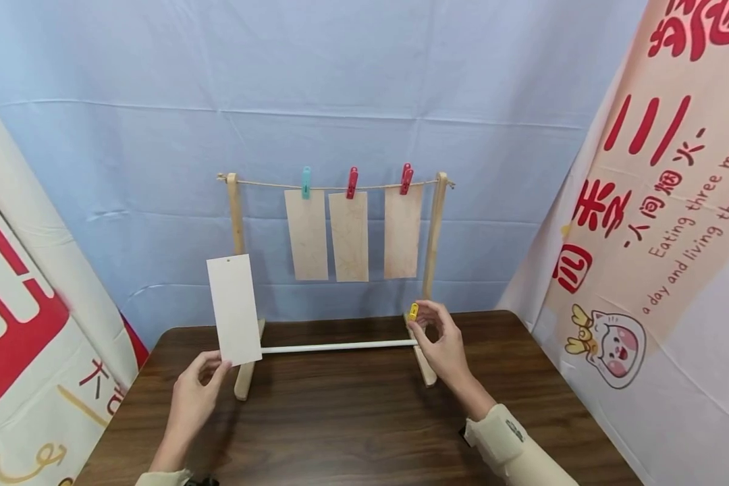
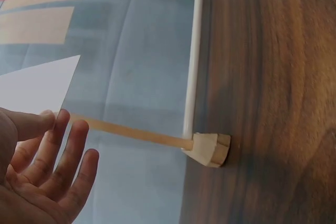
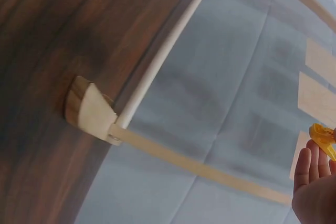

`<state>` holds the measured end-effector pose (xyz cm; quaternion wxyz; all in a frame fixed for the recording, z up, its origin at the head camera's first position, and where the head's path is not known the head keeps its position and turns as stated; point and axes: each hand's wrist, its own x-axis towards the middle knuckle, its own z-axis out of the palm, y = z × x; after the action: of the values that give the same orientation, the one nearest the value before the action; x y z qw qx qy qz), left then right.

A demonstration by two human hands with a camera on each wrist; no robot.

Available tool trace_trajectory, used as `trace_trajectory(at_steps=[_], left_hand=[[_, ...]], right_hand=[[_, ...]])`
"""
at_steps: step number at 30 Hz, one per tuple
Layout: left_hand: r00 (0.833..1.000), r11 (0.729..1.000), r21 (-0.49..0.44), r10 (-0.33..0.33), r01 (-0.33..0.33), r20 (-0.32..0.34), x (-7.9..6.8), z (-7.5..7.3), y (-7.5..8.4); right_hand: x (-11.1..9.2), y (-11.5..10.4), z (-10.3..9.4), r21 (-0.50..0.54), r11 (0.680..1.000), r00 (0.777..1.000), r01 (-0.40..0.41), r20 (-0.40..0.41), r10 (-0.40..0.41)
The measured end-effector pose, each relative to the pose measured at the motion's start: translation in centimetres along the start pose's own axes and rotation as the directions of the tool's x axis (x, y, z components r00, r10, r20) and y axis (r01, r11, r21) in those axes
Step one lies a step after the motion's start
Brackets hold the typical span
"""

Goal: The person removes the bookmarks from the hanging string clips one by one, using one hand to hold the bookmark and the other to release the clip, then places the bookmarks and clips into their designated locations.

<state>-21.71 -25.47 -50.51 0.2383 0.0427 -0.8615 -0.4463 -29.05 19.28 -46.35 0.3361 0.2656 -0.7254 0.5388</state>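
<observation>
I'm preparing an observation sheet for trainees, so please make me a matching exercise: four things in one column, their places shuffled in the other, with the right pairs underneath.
Things
1. White rectangular card
2. Small yellow plastic clothespin
3. Teal plastic clothespin
4. Slim white round rod

Places
A. Low down, between the two sides of the pale wooden stand
B. Held in the right hand
C. Clipped on the thin tan string
D. Held in the left hand

Right pairs: 1-D, 2-B, 3-C, 4-A
</observation>
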Motion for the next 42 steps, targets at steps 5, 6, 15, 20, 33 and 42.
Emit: trace_trajectory(at_steps=[5, 6, 15, 20, 33, 42], left_hand=[[1.000, 1.000, 0.027, -0.006, 0.007, -0.018, -0.1, -0.3, -0.9], [1.000, 0.999, 0.034, -0.008, 0.009, -0.022, -0.1, -0.4, -1.1], [0.999, 0.997, 0.066, -0.036, 0.035, 0.011, -1.0, -0.9, -2.3], [0.999, 0.996, 0.072, -0.046, 0.045, 0.003, -1.3, -1.2, -2.8], [0.998, 0.987, 0.150, -0.059, 0.059, -0.005, -1.7, -2.4, -4.0], [0.997, 0.979, 0.187, -0.079, 0.079, -0.010, -1.7, -3.1, -5.1]], right_hand=[[-0.4, -1.0, -0.5, -0.011, 1.000, 1.000, 0.019, -0.021, -0.019], [-0.6, -0.8, -0.6, -0.019, 1.000, 0.999, 0.023, -0.023, -0.023], [-1.9, 0.7, -1.4, -0.071, 0.997, 0.999, -0.010, -0.046, 0.007], [-3.1, 3.5, -2.1, -0.123, 0.991, 0.997, -0.052, -0.058, 0.045], [-4.8, 6.1, -4.3, -0.200, 0.971, 0.991, -0.132, -0.057, 0.123], [-5.5, 7.4, -4.8, -0.246, 0.946, 0.977, -0.210, -0.076, 0.198]])
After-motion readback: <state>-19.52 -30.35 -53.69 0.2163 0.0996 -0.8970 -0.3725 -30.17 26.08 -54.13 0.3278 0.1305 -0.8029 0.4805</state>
